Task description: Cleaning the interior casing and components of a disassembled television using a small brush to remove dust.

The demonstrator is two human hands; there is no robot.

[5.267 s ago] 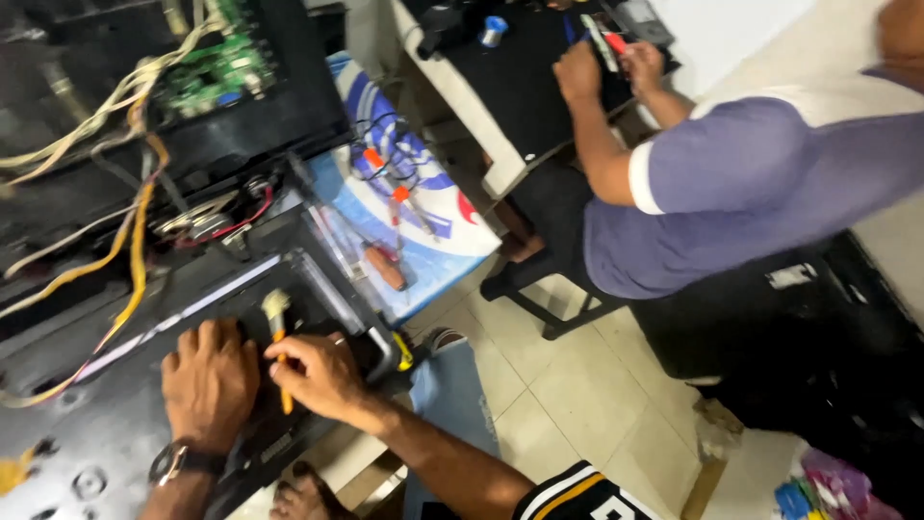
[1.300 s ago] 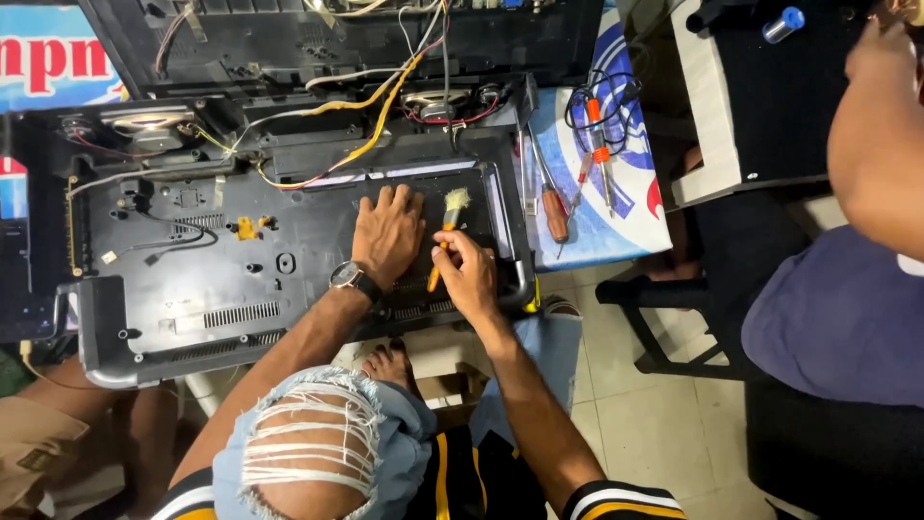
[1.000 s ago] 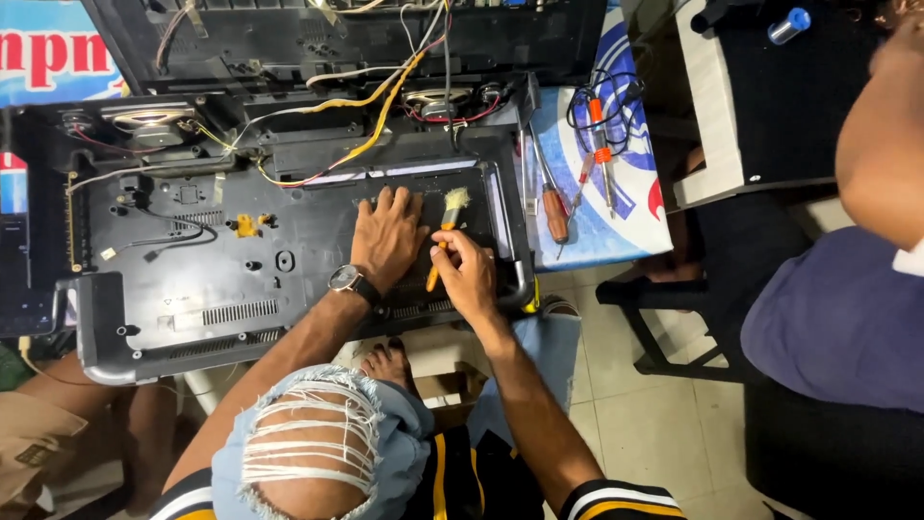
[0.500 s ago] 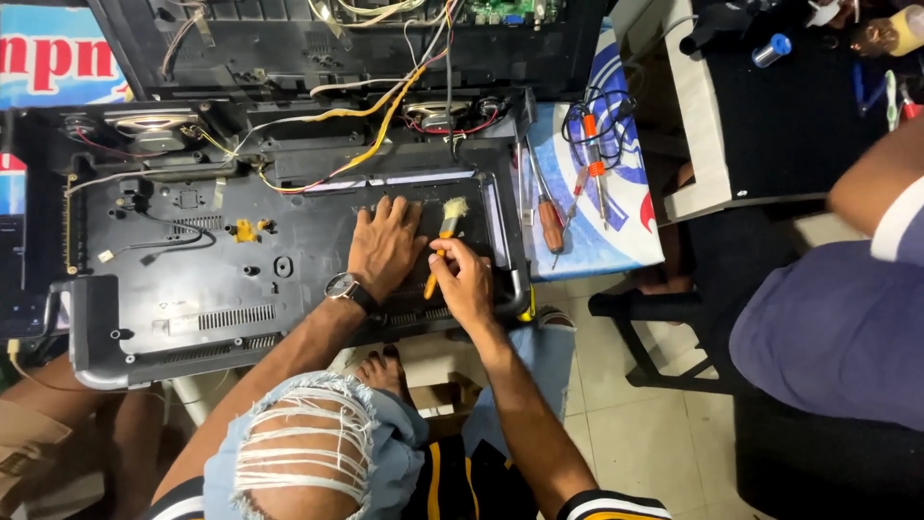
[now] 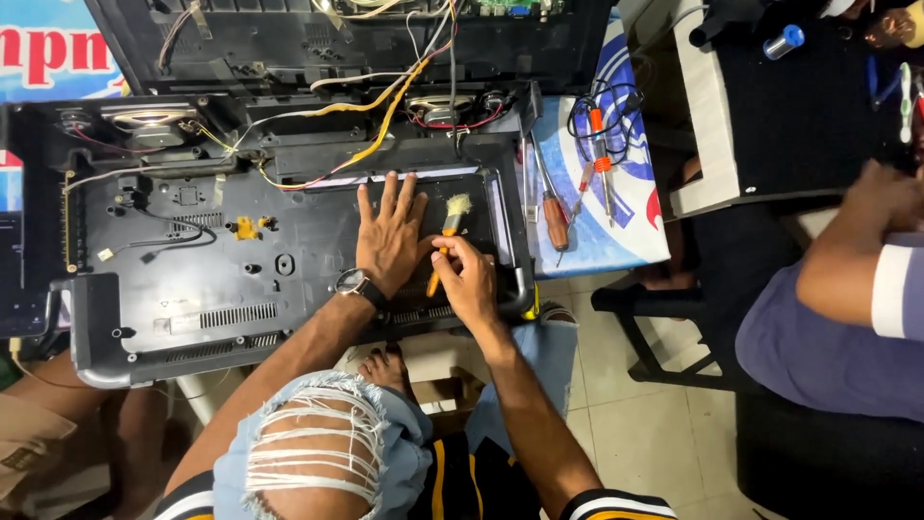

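Fingers of the right hand (image 5: 472, 284) pinch a small brush (image 5: 445, 239) by its orange handle; pale bristles point away from the person and rest on the black back panel (image 5: 289, 260) of an opened TV-like unit. Right grip is pressed together around the handle, thumb side toward the left hand.

Left hand (image 5: 390, 236) lies flat on the same panel, just left of the brush, fingers spread, palm down, holding nothing. Wristwatch (image 5: 352, 282) sits on that wrist.

Taking the panel as landmark: yellow and red wires (image 5: 385, 101) run across its far edge, up to the open chassis beyond. An oval speaker (image 5: 144, 117) sits at its far-left corner. Vent slots (image 5: 226, 316) line its near-left part. The person's knee in ripped pale jeans (image 5: 318, 453) is below its near edge, with a bare foot (image 5: 385, 368) tucked under it.

Right of the panel, on a blue-and-white sheet (image 5: 597, 212) on the desk, lie a brown-handled screwdriver (image 5: 554, 220), an orange-handled tool (image 5: 599, 154) and a coil of black cable (image 5: 602, 111).

Further right, another person in a purple shirt (image 5: 828, 337) works at a separate black desk (image 5: 808, 106); one hand (image 5: 881, 197) shows there, and I cannot tell what it holds.
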